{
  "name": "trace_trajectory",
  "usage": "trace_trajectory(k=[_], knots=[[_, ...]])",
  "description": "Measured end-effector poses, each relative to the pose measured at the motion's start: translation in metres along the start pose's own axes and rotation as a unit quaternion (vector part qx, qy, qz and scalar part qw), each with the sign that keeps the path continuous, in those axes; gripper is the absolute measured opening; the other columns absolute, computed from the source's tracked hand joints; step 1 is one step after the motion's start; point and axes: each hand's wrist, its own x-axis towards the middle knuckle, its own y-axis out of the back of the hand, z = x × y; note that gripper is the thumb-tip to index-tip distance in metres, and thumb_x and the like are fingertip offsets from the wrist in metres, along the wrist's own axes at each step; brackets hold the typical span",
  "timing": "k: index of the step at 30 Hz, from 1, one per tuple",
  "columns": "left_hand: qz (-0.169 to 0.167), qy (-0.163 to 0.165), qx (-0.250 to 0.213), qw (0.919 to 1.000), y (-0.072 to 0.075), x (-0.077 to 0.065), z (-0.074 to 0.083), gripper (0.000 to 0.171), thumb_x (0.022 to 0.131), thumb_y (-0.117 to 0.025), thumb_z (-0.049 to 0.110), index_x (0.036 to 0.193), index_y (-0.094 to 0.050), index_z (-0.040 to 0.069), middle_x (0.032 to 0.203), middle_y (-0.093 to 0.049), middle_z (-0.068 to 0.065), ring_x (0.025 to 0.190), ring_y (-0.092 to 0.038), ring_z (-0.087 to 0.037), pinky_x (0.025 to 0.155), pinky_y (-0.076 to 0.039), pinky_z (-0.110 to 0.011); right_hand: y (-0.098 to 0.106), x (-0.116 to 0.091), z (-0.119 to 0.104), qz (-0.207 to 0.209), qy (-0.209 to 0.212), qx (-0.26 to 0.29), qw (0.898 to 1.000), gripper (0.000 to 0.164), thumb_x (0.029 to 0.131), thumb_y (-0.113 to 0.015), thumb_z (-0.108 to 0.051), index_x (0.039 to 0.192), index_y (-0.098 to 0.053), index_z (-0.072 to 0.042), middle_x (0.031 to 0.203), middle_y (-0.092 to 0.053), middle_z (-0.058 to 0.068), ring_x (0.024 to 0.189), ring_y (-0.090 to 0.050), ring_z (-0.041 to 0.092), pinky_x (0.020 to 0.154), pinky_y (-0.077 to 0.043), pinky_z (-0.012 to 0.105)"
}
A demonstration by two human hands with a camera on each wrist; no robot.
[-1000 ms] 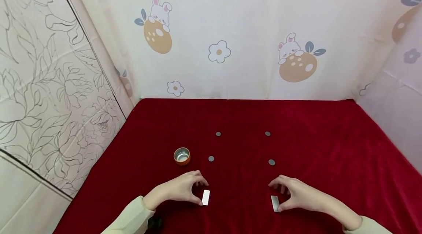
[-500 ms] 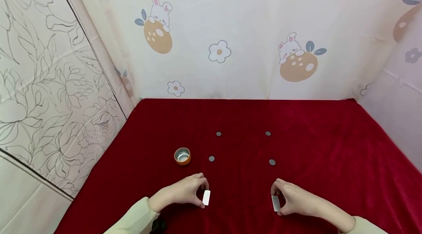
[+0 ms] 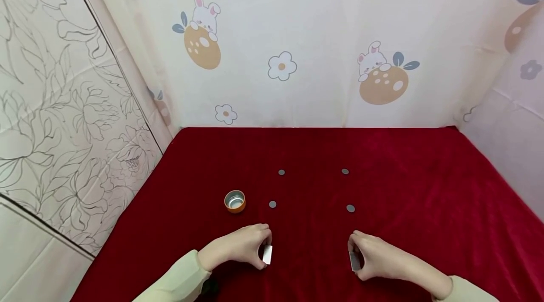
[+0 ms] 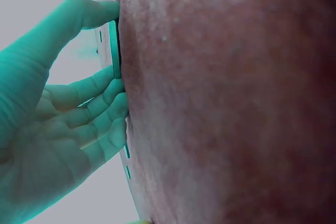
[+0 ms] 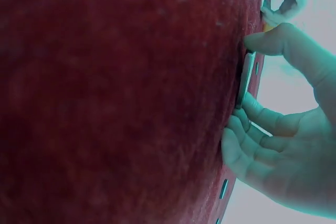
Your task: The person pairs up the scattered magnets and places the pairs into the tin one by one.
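Your half-curled left hand (image 3: 244, 246) pinches a flat, shiny silver rectangle (image 3: 267, 254) by its ends on plush red cloth (image 3: 308, 250). Your right hand (image 3: 380, 256), likewise curved, pinches a grey rectangle (image 3: 354, 261), both far from the cloth's back edge.

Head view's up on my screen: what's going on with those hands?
A person's left hand pinches a pale plate by its ends; their right hand pinches a grey plate the same way. Both plates are apart, close to the red cloth. Farther out lie four grey discs, with a tin to their left, all untouched.
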Motion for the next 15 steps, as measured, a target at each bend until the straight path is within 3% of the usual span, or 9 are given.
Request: trace_trajectory(k=[8, 15], knots=[[0.013, -0.016, -0.009, 0.9998, 0.0, 0.009, 0.004, 0.029, 0.064, -0.074, 0.027, 0.082, -0.055, 0.014, 0.073, -0.041, 0.011, 0.065, -0.037, 0.001, 0.057, -0.033, -0.008, -0.002, 0.01, -0.005, -0.005, 0.007, 0.015, 1.0, 0.031, 0.059, -0.068, -0.004, 0.078, -0.047, -0.017, 0.074, -0.043, -0.014, 0.061, -0.041, -0.004, 0.053, -0.038, 0.015], [0.008, -0.001, 0.001, 1.0, 0.0, 0.016, 0.007, 0.029, 0.065, -0.074, 0.029, 0.082, -0.056, 0.015, 0.073, -0.041, 0.011, 0.066, -0.037, 0.001, 0.058, -0.032, -0.009, -0.005, 0.018, -0.008, -0.009, 0.004, 0.012, 1.0, 0.03, 0.059, -0.068, -0.004, 0.079, -0.048, -0.016, 0.075, -0.043, -0.013, 0.062, -0.041, -0.003, 0.055, -0.038, 0.015]])
